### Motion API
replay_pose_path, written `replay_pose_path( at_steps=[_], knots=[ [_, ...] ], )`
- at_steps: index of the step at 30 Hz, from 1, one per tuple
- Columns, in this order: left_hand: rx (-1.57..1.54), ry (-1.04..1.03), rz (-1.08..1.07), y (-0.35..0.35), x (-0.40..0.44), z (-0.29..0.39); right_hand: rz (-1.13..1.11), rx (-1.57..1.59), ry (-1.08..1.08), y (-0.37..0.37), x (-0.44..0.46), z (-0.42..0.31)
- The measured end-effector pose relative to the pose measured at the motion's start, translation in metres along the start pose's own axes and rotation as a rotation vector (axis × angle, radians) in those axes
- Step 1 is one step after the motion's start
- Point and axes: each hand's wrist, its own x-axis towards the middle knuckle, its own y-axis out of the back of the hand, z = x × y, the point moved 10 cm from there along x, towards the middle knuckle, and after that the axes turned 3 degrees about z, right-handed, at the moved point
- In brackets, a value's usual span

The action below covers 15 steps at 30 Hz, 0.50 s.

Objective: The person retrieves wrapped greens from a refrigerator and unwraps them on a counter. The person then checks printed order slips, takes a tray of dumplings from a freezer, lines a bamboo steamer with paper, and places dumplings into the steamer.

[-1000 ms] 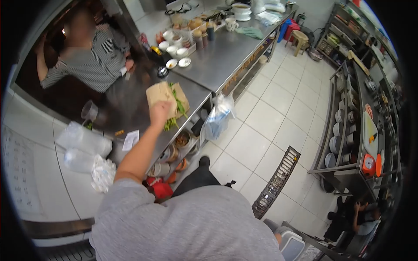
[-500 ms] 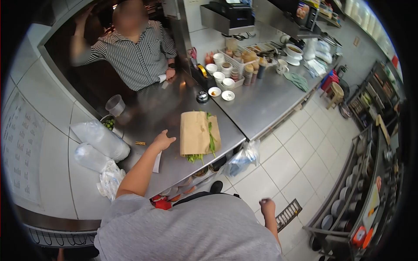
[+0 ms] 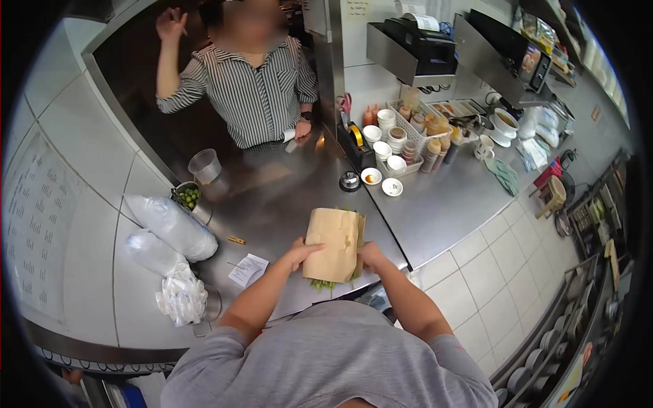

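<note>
A brown paper package (image 3: 332, 241) with green leafy stems poking out at its bottom and right side lies on the steel counter (image 3: 272, 204) in front of me. My left hand (image 3: 299, 253) grips its left edge, the thumb on top of the paper. At its right edge, my right hand (image 3: 370, 257) is closed on the package, its fingertips partly hidden. A white receipt (image 3: 248, 270) and a small clothespin (image 3: 237, 240) lie left of my left hand.
Across the counter stands a person in a striped shirt (image 3: 255, 98), one hand raised. Plastic bags (image 3: 173, 228) and a bowl of green fruit (image 3: 187, 196) are at left. A bell (image 3: 349, 181), small bowls (image 3: 392, 187) and sauce bottles (image 3: 430, 155) stand at the back right.
My left hand has moved from beside the package onto its left edge. My right hand has come up from my side to its right edge. The view has shifted.
</note>
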Motion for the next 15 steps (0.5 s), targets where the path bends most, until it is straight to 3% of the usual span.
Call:
replay_pose_path(
  at_steps=[2, 3, 4, 6, 7, 9, 11, 12, 15],
  knots=[
    [-0.130, -0.082, -0.087, -0.014, 0.000, 0.004, 0.040, -0.066, 0.115, -0.010, 0.010, -0.017],
    [-0.124, -0.127, -0.069, -0.016, 0.000, 0.004, 0.038, -0.246, 0.188, -0.013, 0.010, -0.029],
    [-0.139, -0.127, -0.057, -0.017, -0.002, 0.008, 0.036, -0.423, 0.264, -0.016, 0.008, -0.044],
    [-0.485, -0.032, -0.032, -0.032, -0.006, 0.005, -0.040, -0.488, 0.360, -0.018, 0.003, -0.074],
    [-0.509, -0.017, -0.020, -0.041, -0.004, 0.003, -0.090, -0.529, 0.452, -0.022, -0.003, -0.090],
    [-0.370, -0.247, 0.479, -0.012, -0.005, 0.020, -0.119, -0.653, 0.535, -0.021, -0.002, -0.104],
    [-0.195, -0.454, 0.697, 0.001, 0.004, 0.026, -0.183, -0.751, 0.701, -0.021, 0.003, -0.116],
    [-0.072, -0.485, 0.751, -0.005, -0.011, 0.043, -0.241, -0.740, 0.759, -0.022, 0.007, -0.115],
    [0.353, -0.526, 0.811, -0.036, -0.059, 0.101, -0.356, -0.666, 0.633, -0.017, 0.014, -0.113]
  ],
)
